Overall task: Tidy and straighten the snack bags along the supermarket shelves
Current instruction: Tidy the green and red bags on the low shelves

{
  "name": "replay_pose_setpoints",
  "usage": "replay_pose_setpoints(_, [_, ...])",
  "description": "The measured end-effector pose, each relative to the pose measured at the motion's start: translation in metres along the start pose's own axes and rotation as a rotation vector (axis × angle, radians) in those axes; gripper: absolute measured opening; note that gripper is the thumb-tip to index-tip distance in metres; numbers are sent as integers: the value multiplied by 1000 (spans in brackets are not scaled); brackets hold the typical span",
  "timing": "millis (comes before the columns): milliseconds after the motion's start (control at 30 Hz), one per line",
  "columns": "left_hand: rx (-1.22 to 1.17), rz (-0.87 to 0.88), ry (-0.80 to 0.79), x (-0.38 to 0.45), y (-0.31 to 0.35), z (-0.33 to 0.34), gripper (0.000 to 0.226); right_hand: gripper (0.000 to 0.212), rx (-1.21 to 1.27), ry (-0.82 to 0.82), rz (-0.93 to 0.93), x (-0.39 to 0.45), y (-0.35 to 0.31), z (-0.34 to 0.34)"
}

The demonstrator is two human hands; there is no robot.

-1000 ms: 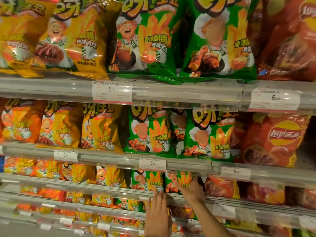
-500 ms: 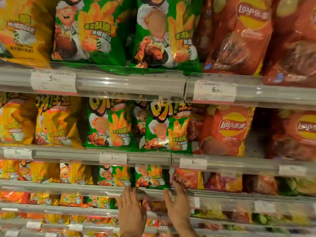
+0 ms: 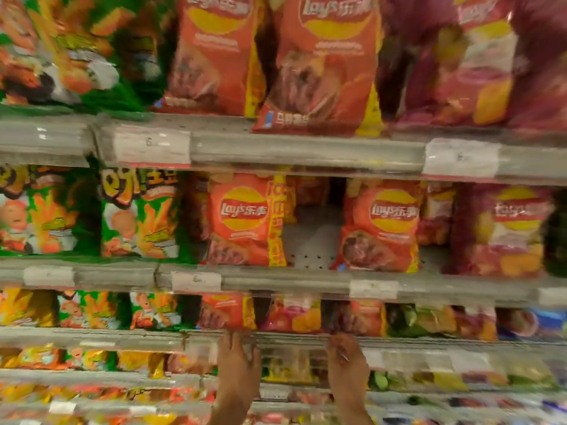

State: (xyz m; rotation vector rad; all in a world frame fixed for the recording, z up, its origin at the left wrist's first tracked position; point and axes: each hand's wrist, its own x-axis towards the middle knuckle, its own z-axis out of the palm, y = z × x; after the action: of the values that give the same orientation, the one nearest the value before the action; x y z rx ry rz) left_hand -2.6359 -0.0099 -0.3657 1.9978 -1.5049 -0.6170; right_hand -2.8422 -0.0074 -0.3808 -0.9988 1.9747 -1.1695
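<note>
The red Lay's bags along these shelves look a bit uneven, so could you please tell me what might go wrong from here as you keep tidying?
1. The large red Lay's bag on the top shelf overhangs the grey shelf rail; a nudge could tip it off.
2. The gap of bare perforated shelf leaves the red Lay's bag to its left unsupported; it may slump sideways.
3. The left hand and right hand sit at the lower rail, where they could knock price tags loose.

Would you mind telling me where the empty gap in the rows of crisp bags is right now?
In the head view, the gap is on the middle shelf, just right of centre, between two orange Lay's bags, and above both hands.
</note>
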Motion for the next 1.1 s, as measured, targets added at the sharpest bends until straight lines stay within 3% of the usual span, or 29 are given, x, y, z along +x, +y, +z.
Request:
replay_pose_setpoints(167, [-59, 12, 88, -11, 35, 29, 35, 23, -27, 48, -16, 22, 6, -60])
replay_pose_setpoints(400, [-58, 0, 61, -4, 59, 30, 50, 41, -160, 12, -119, 59, 4, -89])
replay_pose_setpoints(533, [-145, -26, 17, 11, 69, 29, 54, 62, -221, -17, -151, 82, -1, -85])
replay_pose_setpoints(667, [-156, -15, -77, 29, 74, 34, 72, 108, -228, -122, -39, 100, -6, -76])
replay_pose_setpoints(733, [-175, -31, -120, 39, 76, 37, 80, 121, -199, -143, -21, 107, -8, -72])
replay_pose_setpoints(867, [-269, -63, -160, 54, 77, 40, 74, 120, -213, -205, 27, 127, -11, -66])
replay_pose_setpoints(1000, [-269, -33, -252, 70, 72, 42, 51, 102, -297, -353, 133, 138, -17, -63])
replay_pose_setpoints(1100, [-352, -34, -313, 80, 68, 49, 55, 97, -315, -349, 154, 140, -19, -62])
